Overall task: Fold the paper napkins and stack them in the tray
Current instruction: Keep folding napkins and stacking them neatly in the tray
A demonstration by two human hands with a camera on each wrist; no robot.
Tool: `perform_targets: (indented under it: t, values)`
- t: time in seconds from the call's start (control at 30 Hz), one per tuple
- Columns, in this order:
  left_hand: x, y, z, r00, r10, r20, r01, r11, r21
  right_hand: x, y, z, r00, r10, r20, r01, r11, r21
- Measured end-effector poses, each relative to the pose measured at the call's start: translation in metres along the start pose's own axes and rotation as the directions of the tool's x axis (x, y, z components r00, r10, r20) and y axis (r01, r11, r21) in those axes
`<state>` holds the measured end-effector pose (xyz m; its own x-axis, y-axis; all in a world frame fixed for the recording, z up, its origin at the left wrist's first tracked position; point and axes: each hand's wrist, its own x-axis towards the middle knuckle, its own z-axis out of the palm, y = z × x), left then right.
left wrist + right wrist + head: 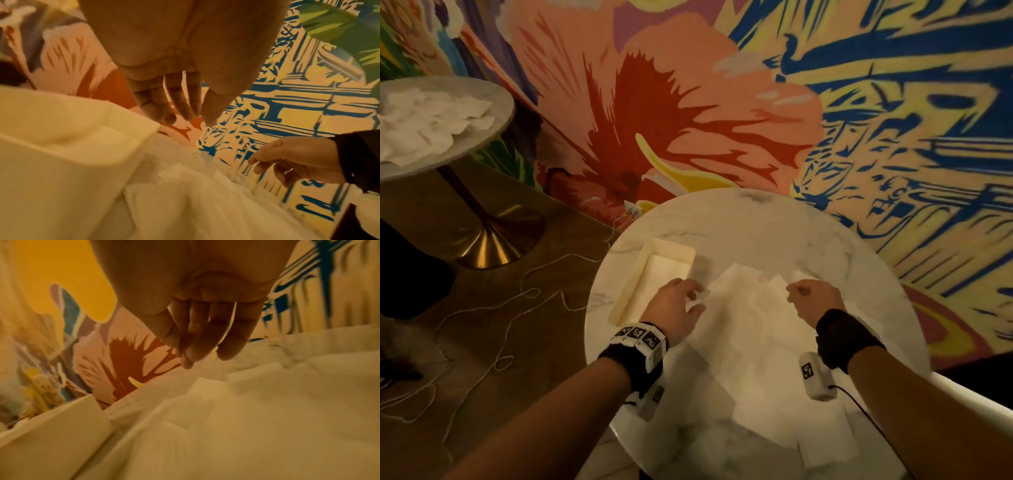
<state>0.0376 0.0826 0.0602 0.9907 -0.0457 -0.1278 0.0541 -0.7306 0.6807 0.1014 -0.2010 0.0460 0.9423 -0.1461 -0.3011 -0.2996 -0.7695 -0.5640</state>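
A round marble bench [774, 219] is sitting against a bright floral mural wall [688, 102]. A loose pile of white paper napkins [753, 318] is lying across the bench's middle. At 9 o'clock from the pile, touching its edge, a cream rectangular tray [643, 274] is resting with folded napkins inside.

The left hand [676, 305] is hovering over the pile's 9 o'clock edge, its fingers [172, 104] hanging straight and relaxed, gripping nothing in the left wrist view. The right hand [813, 298] is hovering at the pile's 2 o'clock corner, fingers [205, 344] loosely curled downward just above the paper; whether they are pinching a napkin cannot be told.

At 10 o'clock, well apart, a second round table [482, 133] is carrying more napkins.
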Motion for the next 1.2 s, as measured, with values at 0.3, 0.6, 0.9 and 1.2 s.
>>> perform_targets:
  t: [0.3, 0.6, 0.9, 1.2]
  values:
    - [-0.002, 0.04, 0.111, 0.94, -0.079, 0.332, 0.063, 0.996, 0.06, -0.056, 0.109, 0.0, 0.957, 0.253, 0.139, -0.269, 0.957, 0.113]
    - [0.005, 0.062, 0.157, 0.904, -0.177, 0.389, 0.157, 0.984, 0.082, -0.076, 0.126, 0.023, 0.949, 0.208, 0.238, -0.285, 0.888, 0.361]
    - [-0.001, 0.067, 0.157, 0.94, -0.118, 0.319, 0.112, 0.993, 0.036, -0.071, 0.128, 0.015, 0.991, 0.095, 0.096, -0.122, 0.934, 0.334]
    - [0.004, 0.084, 0.128, 0.982, -0.013, 0.188, 0.027, 0.997, -0.072, -0.067, 0.104, -0.019, 0.995, -0.096, 0.024, 0.079, 0.913, 0.4]
